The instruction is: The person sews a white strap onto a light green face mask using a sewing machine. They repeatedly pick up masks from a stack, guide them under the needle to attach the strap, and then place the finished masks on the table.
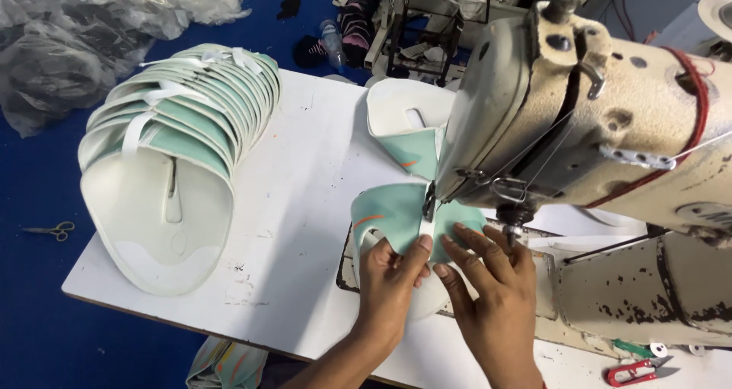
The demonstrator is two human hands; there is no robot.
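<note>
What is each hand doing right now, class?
Left hand: pinching the mint-green shoe piece.
Right hand: fingers flat, pressing the same piece.

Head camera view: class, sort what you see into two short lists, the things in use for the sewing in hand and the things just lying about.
In use:
left hand
right hand
mint-green shoe piece
sewing machine
white table

Lying about:
stack of cut shoe pieces
red thread snips
scissors on the blue floor
clear plastic bags
</note>
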